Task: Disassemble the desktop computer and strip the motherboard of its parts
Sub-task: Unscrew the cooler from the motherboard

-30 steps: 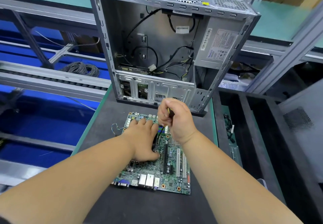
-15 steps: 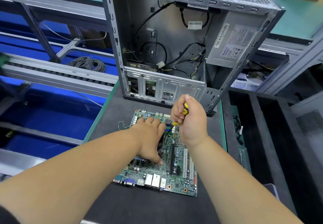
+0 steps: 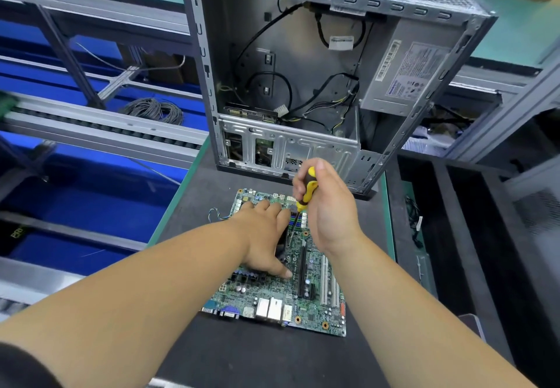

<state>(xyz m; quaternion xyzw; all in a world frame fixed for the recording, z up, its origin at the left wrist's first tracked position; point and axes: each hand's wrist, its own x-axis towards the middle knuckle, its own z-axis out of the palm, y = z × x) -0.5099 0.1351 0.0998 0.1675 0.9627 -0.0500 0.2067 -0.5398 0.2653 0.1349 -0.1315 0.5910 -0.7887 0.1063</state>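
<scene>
The motherboard point(image 3: 281, 278) is out of the case and lies flat on the dark tabletop point(image 3: 242, 354), right in front of the opened computer case point(image 3: 303, 84), which stands behind it with loose cables and the power supply point(image 3: 406, 78) inside. So we're in the stripping stage now: the board is free, and its parts are what remain.

The left hand point(image 3: 266, 236) presses down on the middle of the board, fingers spread flat over a dark part there, thumb out toward the long black slot; that's a bracing hand, its grip wide, holding nothing. The right hand point(image 3: 327, 206) has its grip wrapped tight around a yellow and black screwdriver point(image 3: 306, 193), held upright with the shaft pointing down beside the left fingertips, near the blue and green slots. The tip itself is hidden between the two hands, so I can't say whether it is seated in a screw.

My read: a fastener on the part under the left palm is being worked loose. The next move calls for keeping the driver straight up and down with firm downward pressure, the left hand pinning the board so it doesn't skate on the tabletop. Once loose, the part should lift straight off.
</scene>
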